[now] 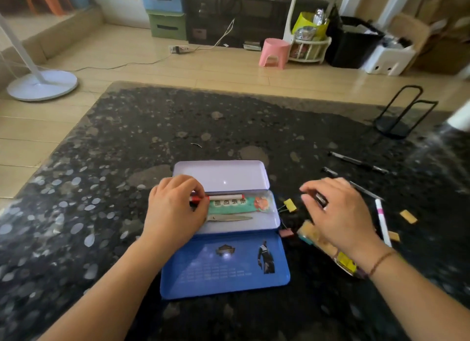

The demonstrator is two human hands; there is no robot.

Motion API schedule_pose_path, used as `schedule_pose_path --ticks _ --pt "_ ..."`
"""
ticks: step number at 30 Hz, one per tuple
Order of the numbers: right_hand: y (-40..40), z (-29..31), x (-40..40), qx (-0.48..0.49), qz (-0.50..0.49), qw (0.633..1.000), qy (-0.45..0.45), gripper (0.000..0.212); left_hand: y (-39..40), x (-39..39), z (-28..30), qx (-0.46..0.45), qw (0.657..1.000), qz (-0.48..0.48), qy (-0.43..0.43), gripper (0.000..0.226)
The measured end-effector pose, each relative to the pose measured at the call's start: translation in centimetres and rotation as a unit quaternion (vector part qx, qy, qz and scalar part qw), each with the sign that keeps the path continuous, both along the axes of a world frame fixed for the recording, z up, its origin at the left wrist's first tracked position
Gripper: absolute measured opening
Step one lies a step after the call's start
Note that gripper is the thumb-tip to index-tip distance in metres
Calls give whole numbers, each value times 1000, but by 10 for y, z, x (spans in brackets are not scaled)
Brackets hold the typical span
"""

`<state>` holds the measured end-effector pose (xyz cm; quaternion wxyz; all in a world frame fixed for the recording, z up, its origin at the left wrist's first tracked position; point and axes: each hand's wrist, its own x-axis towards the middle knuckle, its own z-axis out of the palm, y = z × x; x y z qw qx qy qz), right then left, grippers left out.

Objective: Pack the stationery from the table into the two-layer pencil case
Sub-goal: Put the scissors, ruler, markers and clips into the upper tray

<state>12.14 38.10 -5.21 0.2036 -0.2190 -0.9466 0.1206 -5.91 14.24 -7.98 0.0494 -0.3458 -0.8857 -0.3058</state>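
Note:
A blue two-layer tin pencil case [223,272] lies open on the dark table, with its pale lid [221,174] folded back. Its middle tray [264,225] holds a green packet [229,205], scissors [229,218] and a red-and-white pen [223,197]. My left hand [175,211] rests on the tray's left end, fingers pinched on the pen's red end. My right hand [338,213] hovers to the right of the case, closed on a small dark item [321,198]. Below it lie a ruler-like strip [320,241], a yellow binder clip [290,204] and a pink clip [286,232].
To the right lie black pens [356,161], a white-and-pink pen [382,221] and small yellow pieces [408,216]. A black wire stand [396,116] sits at the far right corner. Beyond the table's far edge is wooden floor with a fan base [42,85] and a pink stool [274,53].

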Motion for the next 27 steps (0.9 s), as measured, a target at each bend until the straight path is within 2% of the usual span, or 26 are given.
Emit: schedule_pose_path --ticks 3,5,8,15,22,25,27 --pt "40 7 54 -19 -118 990 -75 14 12 20 2 -1 998 -42 41 13" --pt "58 5 78 -71 -201 974 -77 14 22 37 -1 -3 996 -74 58 12" --pt "72 4 94 -137 -263 953 -65 12 35 65 -8 -11 986 -149 70 20" --pt "72 3 92 -146 -261 940 -163 17 84 109 1 -39 956 -278 79 21" --pt "70 7 83 -124 -253 932 -230 17 101 112 12 -26 954 -288 85 16" --pt "65 9 80 -143 -266 931 -204 24 84 97 14 -49 954 -272 113 16" --pt "62 19 81 -159 -274 934 -164 26 63 74 16 -53 966 -224 119 19"
